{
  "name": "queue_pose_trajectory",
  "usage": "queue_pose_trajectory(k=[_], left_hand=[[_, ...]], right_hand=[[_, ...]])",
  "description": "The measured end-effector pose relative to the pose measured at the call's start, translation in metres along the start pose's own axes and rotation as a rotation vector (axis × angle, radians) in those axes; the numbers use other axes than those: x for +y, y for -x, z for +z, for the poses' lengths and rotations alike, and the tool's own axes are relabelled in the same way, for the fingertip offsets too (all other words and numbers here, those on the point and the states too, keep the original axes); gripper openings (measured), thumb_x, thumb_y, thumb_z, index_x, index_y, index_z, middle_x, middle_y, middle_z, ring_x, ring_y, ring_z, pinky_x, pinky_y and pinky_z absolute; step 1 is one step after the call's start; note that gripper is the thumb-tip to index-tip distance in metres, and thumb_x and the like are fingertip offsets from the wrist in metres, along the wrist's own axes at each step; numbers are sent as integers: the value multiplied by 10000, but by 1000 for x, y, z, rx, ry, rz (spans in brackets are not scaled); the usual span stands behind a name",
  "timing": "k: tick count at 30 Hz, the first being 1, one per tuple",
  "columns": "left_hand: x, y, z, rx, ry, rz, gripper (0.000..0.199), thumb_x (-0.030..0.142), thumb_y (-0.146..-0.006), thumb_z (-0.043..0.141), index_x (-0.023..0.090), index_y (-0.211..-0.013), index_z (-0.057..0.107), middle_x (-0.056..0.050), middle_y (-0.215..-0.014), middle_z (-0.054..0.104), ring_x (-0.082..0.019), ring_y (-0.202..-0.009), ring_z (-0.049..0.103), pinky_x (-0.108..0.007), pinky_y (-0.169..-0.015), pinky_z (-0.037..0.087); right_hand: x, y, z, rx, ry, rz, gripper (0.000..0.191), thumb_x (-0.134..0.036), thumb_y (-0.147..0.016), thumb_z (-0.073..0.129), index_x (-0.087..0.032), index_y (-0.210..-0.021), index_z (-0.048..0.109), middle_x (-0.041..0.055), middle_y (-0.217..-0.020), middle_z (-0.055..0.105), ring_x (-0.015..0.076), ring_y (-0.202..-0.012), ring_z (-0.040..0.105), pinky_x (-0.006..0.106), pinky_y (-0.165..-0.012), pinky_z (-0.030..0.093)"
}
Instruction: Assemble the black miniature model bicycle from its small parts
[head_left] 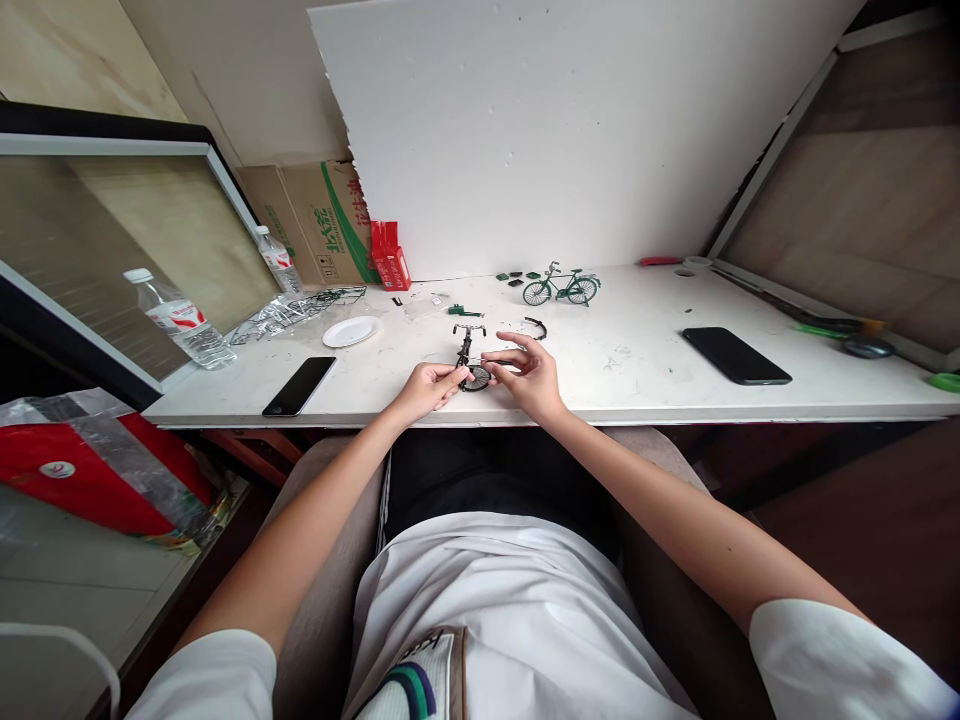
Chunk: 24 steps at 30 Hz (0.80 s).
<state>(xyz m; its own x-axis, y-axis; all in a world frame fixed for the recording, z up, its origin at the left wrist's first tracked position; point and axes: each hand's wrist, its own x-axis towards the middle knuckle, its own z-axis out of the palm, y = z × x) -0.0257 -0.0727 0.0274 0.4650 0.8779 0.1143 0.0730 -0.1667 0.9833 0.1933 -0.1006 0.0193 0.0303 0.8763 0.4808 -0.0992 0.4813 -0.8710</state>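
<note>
A small black model bicycle (466, 347) stands near the table's front edge, its handlebar pointing away from me. My left hand (429, 390) pinches it low at the rear, by the wheel (478, 378). At the wheel's other side is my right hand (527, 375), thumb and index finger close together at a thin dark part and the other fingers raised. Exactly what that part is, I cannot make out. Beyond the hands lie a green plastic piece (465, 312) and a curved black strip (536, 328).
A finished-looking green model bicycle (561, 288) stands at the back beside several small dark pieces. Phones lie left (299, 386) and right (735, 355). A white plate (352, 331), water bottles (180, 318), a red box (390, 257) and a carton (315, 220) occupy the left side.
</note>
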Motion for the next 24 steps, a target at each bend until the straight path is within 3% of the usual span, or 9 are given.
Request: queue_pose_trajectory(k=[6, 18, 24], left_hand=[[0, 0, 1, 3, -13, 21, 563, 654, -883, 743, 109, -1014, 787, 64, -593, 397, -44, -454, 336, -202, -417, 249], [5, 0, 4, 16, 1, 6, 543, 640, -906, 718, 112, -1024, 759, 55, -591, 455, -50, -442, 385, -202, -428, 270], [2, -2, 6, 45, 62, 1, 545, 644, -860, 759, 103, -929, 739, 90, -567, 327, -38, -442, 285, -202, -427, 195]], right_hand=[[-2, -1, 0, 5, -7, 13, 689, -588, -734, 915, -223, -1274, 694, 121, -1079, 817, 328, -1071, 784, 453, -787, 708], [3, -4, 1, 73, 49, 13, 505, -560, -768, 892, -225, -1097, 706, 119, -1096, 791, 320, -1127, 754, 407, -721, 695], [4, -5, 0, 80, 16, 6, 490, -525, -748, 913, -214, -1071, 716, 120, -1075, 787, 316, -1115, 753, 380, -675, 686]])
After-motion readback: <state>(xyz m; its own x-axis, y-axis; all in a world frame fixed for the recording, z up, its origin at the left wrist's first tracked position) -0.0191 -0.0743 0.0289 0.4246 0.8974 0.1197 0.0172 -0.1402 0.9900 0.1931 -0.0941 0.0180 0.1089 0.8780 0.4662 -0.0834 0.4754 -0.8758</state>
